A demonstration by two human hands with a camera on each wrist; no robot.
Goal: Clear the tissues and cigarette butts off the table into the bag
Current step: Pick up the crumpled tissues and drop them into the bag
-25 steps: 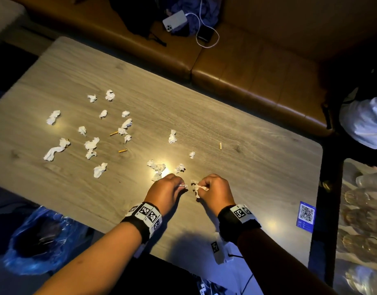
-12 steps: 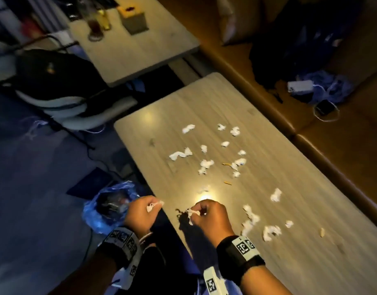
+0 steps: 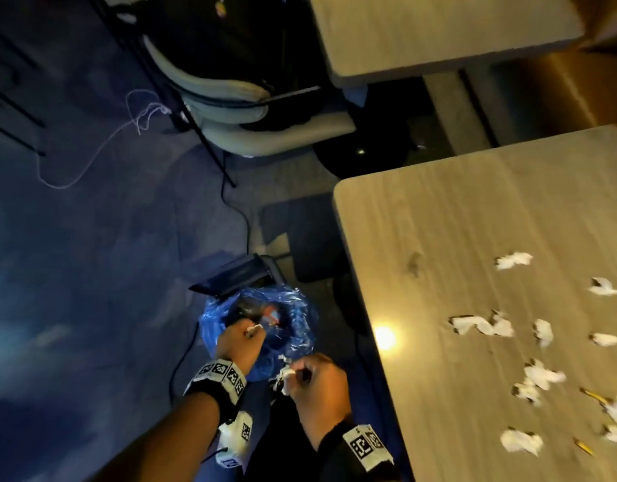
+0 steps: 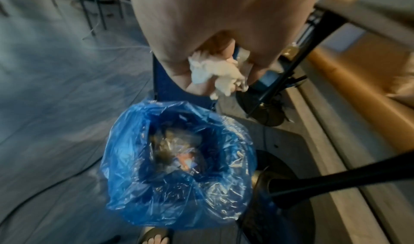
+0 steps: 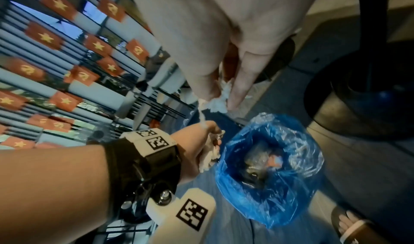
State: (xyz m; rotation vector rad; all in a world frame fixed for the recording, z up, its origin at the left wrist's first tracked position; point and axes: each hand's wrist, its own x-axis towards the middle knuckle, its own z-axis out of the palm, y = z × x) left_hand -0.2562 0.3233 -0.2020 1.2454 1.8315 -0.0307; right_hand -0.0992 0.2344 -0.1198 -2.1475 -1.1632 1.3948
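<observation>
Table (image 3: pixel 439 238): fills the right of the head view; its near left corner lies right of both hands.
Bag (image 3: pixel 300 328): blue, on the floor left of the table, mouth open upward with rubbish already inside; it has no clear long axis.
Key relation: the bag mouth lies below and ahead of both hands. The left hand is nearer, right over the opening. The right hand hangs at the near rim, between bag and table, so I judge it needs a short reach forward and left before letting go.
Left hand (image 3: pixel 235 346): fingers curled, pinching a wad of tissue (image 4: pixel 215 70) above the bag.
Right hand (image 3: pixel 317 380): fingertips pinching tissue scraps (image 5: pixel 218 102); a thin strand trails down from them.
In the way: nothing between hands and opening. A dark table leg (image 4: pixel 336 178) stands just beside the bag on the table side.
Tissues left (image 3: pixel 481 325): many scraps scattered on the table's right part, well apart from the hands.
Butts (image 3: pixel 594 398): at least two among those tissues.
Foot (image 4: pixel 156 237): in a sandal, just beside the bag's near side.
</observation>
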